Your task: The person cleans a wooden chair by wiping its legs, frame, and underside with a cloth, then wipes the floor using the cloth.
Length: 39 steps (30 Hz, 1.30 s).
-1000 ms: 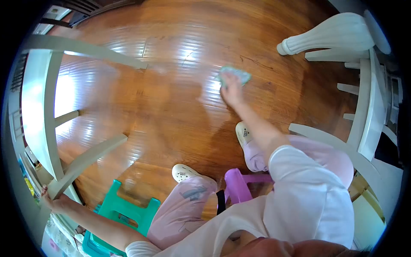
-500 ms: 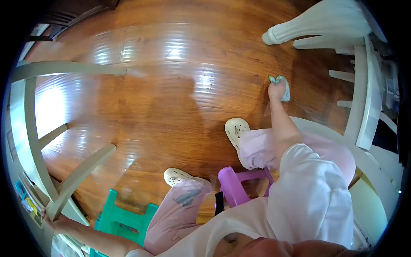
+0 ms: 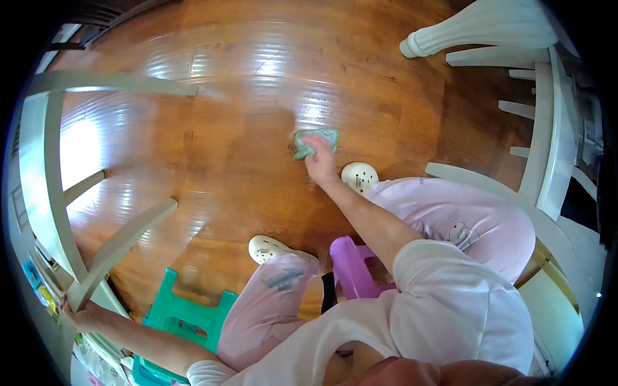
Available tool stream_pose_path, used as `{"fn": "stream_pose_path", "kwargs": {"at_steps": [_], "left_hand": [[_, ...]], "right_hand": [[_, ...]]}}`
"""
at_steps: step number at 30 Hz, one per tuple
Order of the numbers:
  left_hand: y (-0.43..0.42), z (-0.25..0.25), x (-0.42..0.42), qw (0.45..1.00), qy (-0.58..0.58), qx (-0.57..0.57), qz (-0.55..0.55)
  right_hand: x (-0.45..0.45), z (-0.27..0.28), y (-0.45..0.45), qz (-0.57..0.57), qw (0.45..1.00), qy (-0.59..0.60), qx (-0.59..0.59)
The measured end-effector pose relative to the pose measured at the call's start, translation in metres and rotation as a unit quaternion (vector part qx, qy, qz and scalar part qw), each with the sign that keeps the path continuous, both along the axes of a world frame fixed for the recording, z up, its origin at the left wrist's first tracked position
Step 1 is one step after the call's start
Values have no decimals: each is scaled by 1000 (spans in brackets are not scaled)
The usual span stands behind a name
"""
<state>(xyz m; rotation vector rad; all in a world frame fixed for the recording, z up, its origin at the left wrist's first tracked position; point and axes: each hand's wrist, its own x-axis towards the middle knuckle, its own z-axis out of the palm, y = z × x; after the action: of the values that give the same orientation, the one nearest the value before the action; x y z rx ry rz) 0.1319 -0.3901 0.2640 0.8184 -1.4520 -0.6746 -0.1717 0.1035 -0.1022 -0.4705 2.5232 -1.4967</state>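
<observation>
My right hand presses a light green cloth against the brown wooden floor, in front of my right shoe. The cloth lies partly crumpled under my fingers. At the lower left, my left hand is closed round the curved leg of a white chair. Its fingertips are partly hidden behind the wood.
A green stool stands beside my left leg, and a purple stool is between my legs. A fluted white furniture leg and a white slatted chair are on the right. My left shoe rests on the floor.
My right hand and the cloth first went right across the floor, then swept back left to a spot in front of my right shoe. My left hand has stayed on the chair leg.
</observation>
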Motion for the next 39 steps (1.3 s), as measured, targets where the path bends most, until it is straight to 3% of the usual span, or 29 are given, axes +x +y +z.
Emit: {"fn": "stream_pose_path", "kwargs": {"at_steps": [2,4,6,8,10,11,12,13,14,15,16,18,20,21,23,24,25,27,28,29,32,34,36,39], "left_hand": [[4,-2,-7,998,49,22,-20],[-6,-5,-1,998,57,7,-35],[-8,-5,1,997,70,29,-35],[-18,-6,11,997,63,28,-37],[-23,-8,16,997,52,28,-40],[-23,-7,17,995,76,51,-48],[-24,-6,20,991,97,74,-54],[-25,-6,22,998,34,40,-32],[-19,-5,17,999,31,34,-22],[-6,-4,5,998,44,45,-19],[1,-3,-4,997,59,55,-18],[3,-5,-3,991,102,78,-47],[17,-4,-14,990,107,73,-61],[25,-4,-22,993,96,51,-55],[26,-4,-25,995,84,28,-39],[24,-3,-23,994,91,46,-43],[22,-2,-20,992,98,64,-46],[29,0,-24,992,97,67,-37],[29,0,-24,992,97,73,-40],[22,-2,-17,990,97,65,-72],[24,-2,-22,994,88,63,-19],[26,-4,-21,995,87,44,-24],[27,-2,-19,992,94,64,-54],[39,-3,-32,995,80,38,-53]], "right_hand": [[-17,16,16,-66,993,-3,-95],[-43,38,49,-135,978,159,26],[-79,33,102,-195,954,181,135],[-96,-19,159,-260,916,174,253],[-87,-38,157,-305,896,151,287],[-85,-41,137,-342,921,55,180],[-70,-47,110,-308,935,34,173],[-54,-48,80,-275,947,13,164],[-31,-36,41,-172,950,74,248],[-11,-31,4,-152,978,-17,140],[12,-26,-26,-99,978,56,173],[37,-28,-72,-165,980,-113,-17],[56,-24,-90,-42,996,-35,63],[53,-20,-85,-6,996,-60,60],[35,-12,-74,-46,988,-148,19],[9,35,-73,-93,973,-208,36],[-14,17,-59,-125,980,-156,-14],[-72,48,-51,-121,983,-125,-62],[-117,-11,-33,-95,987,83,100],[-135,-24,-33,-92,955,173,223],[-140,-44,-73,-43,955,145,254],[-101,-38,-100,104,955,163,227],[-45,-26,-111,173,949,191,181],[6,-13,-92,327,934,50,137]]}}
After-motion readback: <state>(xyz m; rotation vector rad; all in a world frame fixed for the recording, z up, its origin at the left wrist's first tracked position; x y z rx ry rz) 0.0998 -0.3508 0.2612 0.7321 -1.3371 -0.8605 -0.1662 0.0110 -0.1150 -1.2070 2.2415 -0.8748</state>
